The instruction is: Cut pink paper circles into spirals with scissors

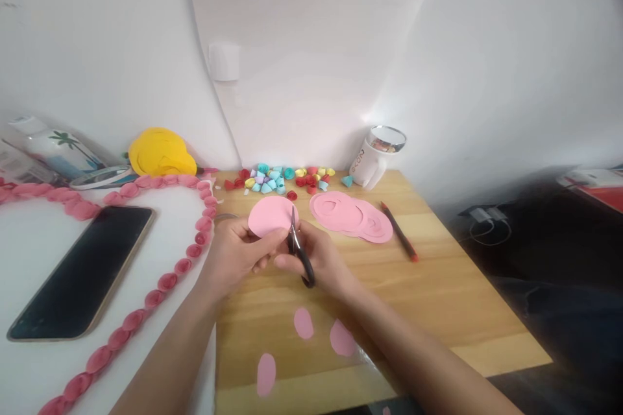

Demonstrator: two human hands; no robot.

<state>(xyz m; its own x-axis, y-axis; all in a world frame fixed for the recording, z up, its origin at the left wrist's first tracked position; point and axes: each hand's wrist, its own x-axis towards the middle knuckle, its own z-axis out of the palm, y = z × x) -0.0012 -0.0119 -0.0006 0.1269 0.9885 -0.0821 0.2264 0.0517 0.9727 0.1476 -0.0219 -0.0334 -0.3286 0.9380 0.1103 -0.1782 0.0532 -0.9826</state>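
Pinched between the thumb and fingers of my left hand [238, 249] is a round pink paper disc [270, 215], held up over the wooden table. My right hand [321, 258] grips a pair of scissors [298, 253] with black handles, blades pointing up at the disc's right edge. Whether the blades have paper between them is hard to see. Below my hands lie small oval pink paper pieces [266, 374]. Just beyond my right hand, several pink paper discs with spiral cuts [341, 211] overlap on the table.
Several rolled paper flowers [275, 178] lie along the wall, with a white mug [374, 159] to their right. A dark pen [399, 231] rests at right. On the left, a phone [82, 272] sits on a white board [160, 350] edged with pink flowers, near yellow paper [160, 152].
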